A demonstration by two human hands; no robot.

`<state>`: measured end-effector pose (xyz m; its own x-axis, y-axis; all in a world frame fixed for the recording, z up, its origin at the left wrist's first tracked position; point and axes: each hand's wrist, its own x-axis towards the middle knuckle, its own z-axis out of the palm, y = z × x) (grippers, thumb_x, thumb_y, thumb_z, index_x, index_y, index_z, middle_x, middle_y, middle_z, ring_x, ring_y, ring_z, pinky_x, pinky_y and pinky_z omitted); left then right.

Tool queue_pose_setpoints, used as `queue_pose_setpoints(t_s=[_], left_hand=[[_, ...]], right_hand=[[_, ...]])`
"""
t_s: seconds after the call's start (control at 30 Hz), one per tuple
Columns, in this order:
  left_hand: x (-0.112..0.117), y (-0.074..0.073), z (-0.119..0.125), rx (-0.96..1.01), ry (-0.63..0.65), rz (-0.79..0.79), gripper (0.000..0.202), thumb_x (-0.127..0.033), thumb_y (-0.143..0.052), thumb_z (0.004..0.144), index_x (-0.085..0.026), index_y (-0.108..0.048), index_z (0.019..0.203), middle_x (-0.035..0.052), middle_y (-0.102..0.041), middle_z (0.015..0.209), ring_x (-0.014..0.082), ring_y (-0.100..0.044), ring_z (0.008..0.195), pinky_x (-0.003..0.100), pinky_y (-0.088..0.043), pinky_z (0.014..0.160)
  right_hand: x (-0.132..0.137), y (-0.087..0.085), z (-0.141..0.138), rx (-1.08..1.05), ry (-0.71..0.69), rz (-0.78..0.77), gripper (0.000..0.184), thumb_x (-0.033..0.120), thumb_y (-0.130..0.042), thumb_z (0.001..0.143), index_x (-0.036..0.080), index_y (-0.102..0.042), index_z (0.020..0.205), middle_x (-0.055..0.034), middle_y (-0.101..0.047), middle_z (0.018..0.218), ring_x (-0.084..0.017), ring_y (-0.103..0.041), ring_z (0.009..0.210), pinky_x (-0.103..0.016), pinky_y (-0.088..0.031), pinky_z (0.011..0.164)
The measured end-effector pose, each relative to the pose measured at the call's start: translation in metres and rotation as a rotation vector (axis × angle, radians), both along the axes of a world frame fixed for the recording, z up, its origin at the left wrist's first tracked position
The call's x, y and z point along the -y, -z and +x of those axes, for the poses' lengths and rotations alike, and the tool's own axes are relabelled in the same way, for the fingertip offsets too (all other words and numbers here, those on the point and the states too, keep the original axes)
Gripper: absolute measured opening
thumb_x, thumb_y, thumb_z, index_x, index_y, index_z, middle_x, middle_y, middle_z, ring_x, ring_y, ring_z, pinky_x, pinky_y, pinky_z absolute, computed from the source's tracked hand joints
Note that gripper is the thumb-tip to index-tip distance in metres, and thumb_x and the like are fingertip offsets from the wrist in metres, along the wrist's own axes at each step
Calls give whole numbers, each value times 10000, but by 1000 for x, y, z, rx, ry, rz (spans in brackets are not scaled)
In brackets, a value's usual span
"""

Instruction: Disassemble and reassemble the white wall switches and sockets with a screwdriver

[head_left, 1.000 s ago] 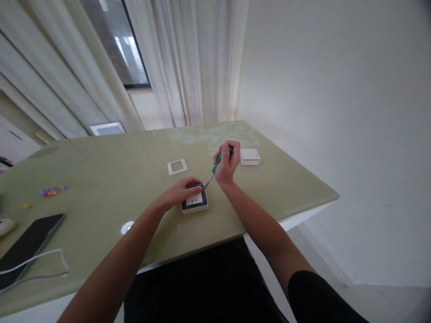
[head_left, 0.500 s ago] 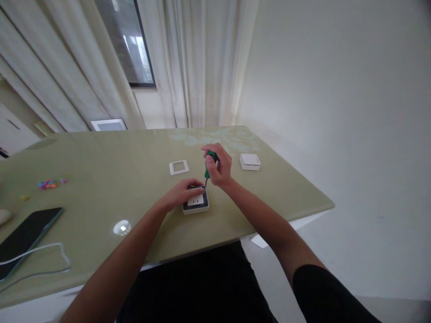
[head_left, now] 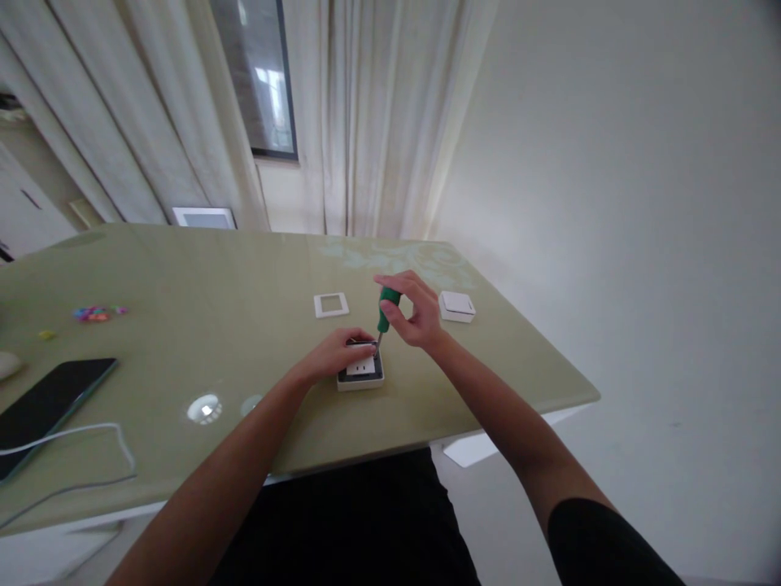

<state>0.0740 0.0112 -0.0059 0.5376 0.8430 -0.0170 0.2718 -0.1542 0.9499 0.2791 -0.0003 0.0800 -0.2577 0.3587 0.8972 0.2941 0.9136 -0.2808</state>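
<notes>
A wall socket (head_left: pixel 361 368), white in the middle with a dark frame, sits in a white box near the table's front edge. My left hand (head_left: pixel 338 355) is closed on its far side, thumb pressing on the socket's face. My right hand (head_left: pixel 418 309) grips the green handle of a screwdriver (head_left: pixel 384 316) between thumb and fingers. The shaft points down, slightly tilted, its tip at the socket's right side by my left thumb. What the tip touches is too small to see. Beyond the socket lies a white square cover frame (head_left: pixel 331 315).
A white box-like switch (head_left: pixel 456 307) lies to the right on the green table (head_left: pixel 201 325). Toward the left are a dark tablet (head_left: pixel 52 407), a white cable (head_left: pixel 125 448) and small colourful pieces (head_left: pixel 98 313). A wall (head_left: pixel 610 203) stands along the right.
My right fingers have shifted and loosened round the screwdriver handle, with the hand a little further right. My left hand stays on the socket. The whole view has tilted slightly.
</notes>
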Motion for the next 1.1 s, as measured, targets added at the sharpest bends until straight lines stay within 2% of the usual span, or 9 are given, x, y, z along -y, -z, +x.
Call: queue_pose_setpoints(t_s=[0.1,0.23,0.37,0.53,0.63,0.77,0.83,0.93,1.1], left_hand=[[0,1,1,-2,-7,13,454,-532,-771,814,-159,-816,1068,65,-807,894,224,-731,739,317,-557,658],[1,1,1,-15,-21,36,460,-533,-750,811,-148,-814,1055,68,-805,893,223,-727,732,314,-555,656],[1,2,1,-26,-24,63,467,-540,-740,813,-148,-820,1054,73,-810,908,227,-733,752,309,-556,664],[0,5,1,-33,-30,82,446,-524,-718,820,-153,-823,1045,78,-817,930,238,-743,779,311,-568,667],[0,4,1,-36,-30,102,438,-519,-715,822,-160,-830,1045,76,-821,936,249,-748,806,318,-575,685],[1,3,2,-38,-42,118,438,-523,-711,821,-162,-835,1036,81,-831,971,251,-750,815,328,-578,706],[1,3,2,-41,-44,113,446,-525,-716,815,-162,-836,1045,79,-831,954,247,-748,792,325,-572,687],[-1,4,2,-47,-36,99,454,-528,-718,813,-160,-838,1049,75,-827,906,239,-742,748,314,-556,643],[-1,5,2,-59,-34,96,454,-523,-692,821,-161,-833,1055,75,-831,939,235,-748,758,310,-562,642]], right_hand=[[4,3,-1,-41,39,5,295,329,-752,958,338,-769,1253,-25,-678,907,-208,-656,828,-374,-589,751],[9,6,-6,-26,44,-67,342,373,-535,1091,315,-705,1383,-73,-731,1170,-209,-714,950,-414,-613,867],[14,4,-10,-50,120,-79,280,374,-722,1016,301,-742,1285,-57,-716,1055,-235,-690,1034,-421,-587,943],[20,-7,-13,62,133,-155,338,383,-503,1120,303,-688,1391,-59,-741,1183,-201,-718,1015,-383,-597,927],[26,-16,-12,79,233,-157,246,422,-692,1028,257,-751,1200,-65,-720,1040,-226,-677,980,-384,-568,915],[34,-40,-3,382,286,-203,304,385,-493,1099,206,-700,1234,-104,-744,1168,-224,-671,1047,-355,-509,941],[35,-59,0,580,314,-270,306,422,-483,1109,214,-706,1135,-61,-774,1022,-195,-662,855,-310,-457,782],[31,-90,0,932,540,-342,441,585,-527,1081,208,-677,909,-57,-731,808,-212,-608,738,-317,-292,660],[18,-123,-13,1278,310,-386,314,503,-659,1044,204,-653,1141,-84,-786,1097,-218,-676,915,-294,-353,712]])
